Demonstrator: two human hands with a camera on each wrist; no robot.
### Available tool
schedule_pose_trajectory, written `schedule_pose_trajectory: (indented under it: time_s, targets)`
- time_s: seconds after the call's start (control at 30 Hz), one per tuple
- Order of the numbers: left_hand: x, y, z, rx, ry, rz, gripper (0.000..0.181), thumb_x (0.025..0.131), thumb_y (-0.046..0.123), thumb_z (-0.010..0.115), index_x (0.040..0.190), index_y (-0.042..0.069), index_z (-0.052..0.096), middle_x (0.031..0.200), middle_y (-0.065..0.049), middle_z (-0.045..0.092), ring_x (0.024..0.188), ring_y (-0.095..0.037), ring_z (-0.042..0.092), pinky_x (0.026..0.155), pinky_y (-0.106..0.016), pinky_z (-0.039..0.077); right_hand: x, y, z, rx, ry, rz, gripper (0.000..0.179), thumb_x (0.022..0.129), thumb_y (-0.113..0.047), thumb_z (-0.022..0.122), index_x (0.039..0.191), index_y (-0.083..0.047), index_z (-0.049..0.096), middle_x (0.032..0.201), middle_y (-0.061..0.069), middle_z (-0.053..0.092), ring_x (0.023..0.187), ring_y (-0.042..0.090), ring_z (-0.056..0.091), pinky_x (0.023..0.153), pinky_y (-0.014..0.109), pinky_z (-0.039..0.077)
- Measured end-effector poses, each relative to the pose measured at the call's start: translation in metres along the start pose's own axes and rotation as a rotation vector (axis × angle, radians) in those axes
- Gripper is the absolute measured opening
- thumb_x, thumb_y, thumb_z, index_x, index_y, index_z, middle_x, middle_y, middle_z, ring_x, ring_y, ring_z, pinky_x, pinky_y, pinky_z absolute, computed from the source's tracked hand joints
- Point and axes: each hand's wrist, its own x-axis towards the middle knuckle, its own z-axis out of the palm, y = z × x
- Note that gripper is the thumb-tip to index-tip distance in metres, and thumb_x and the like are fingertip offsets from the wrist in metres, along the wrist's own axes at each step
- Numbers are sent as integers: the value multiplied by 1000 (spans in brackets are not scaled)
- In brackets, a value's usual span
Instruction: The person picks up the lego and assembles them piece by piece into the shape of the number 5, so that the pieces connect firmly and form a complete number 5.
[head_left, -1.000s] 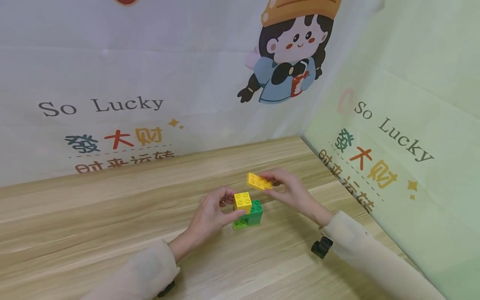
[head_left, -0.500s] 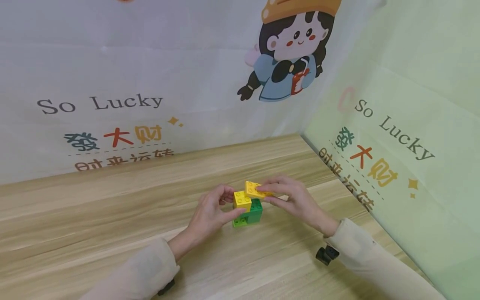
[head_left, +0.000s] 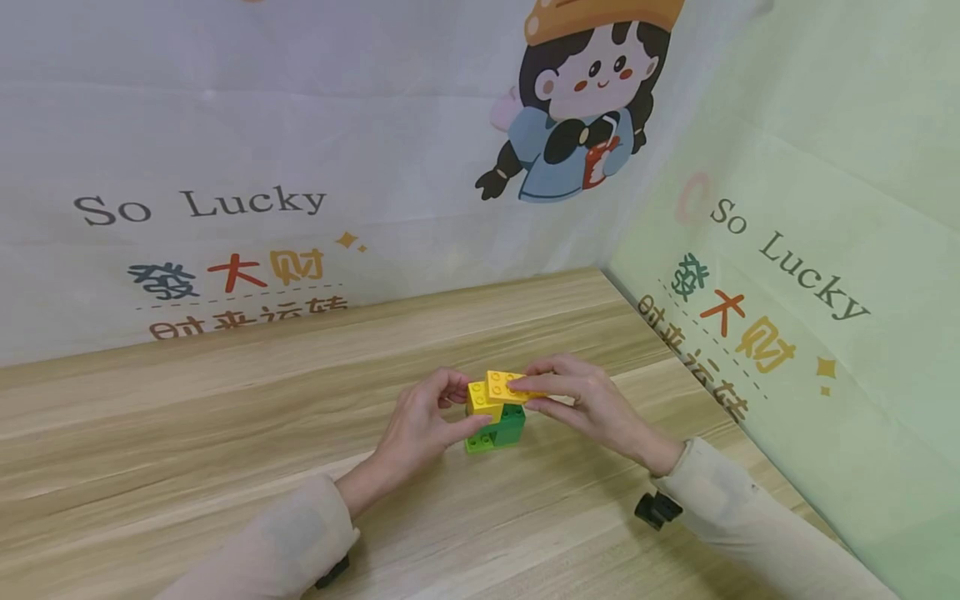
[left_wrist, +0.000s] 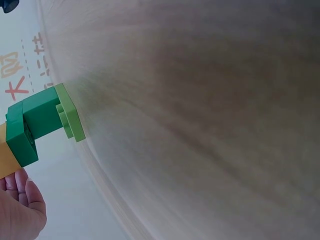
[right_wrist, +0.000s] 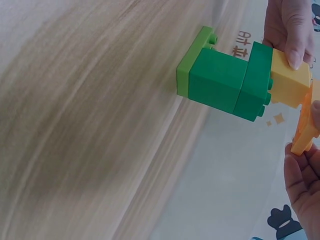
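While the left hand [head_left: 422, 425] pinches the yellow block [head_left: 480, 405], the right hand [head_left: 592, 405] has lowered its gripped plate [head_left: 498, 390].

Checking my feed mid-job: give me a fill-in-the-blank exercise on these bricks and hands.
The left hand grips a block coloured ____.
The hand holding the flat plate is the ____ one.
The lowest piece of the stack is light ____.
English text on the backdrop reads "So ____".
Missing words: yellow; right; green; Lucky.
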Motion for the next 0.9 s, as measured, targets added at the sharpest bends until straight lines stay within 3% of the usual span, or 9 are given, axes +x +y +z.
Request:
schedule_pose_trajectory:
  time_s: [0.4,0.9]
  targets:
    - [0,2,-1,-7,3,15,36,72,13,81,101,3,60,93,-7,67,88,-23,65,81,-42,54,8,-2,-3,-105,0,-135,33,74,-3,76,105,-9,71,102,11,65,86,19,59,69,25,51]
    - [1,0,-1,-17,8,30,36,71,11,82,100,4,60,93,-7,67,87,-22,65,80,-42,54,18,-10,-6,-104,-89,-94,30,78,-6,73,108,-11,71,103,10,65,91,20,60,76,29,54]
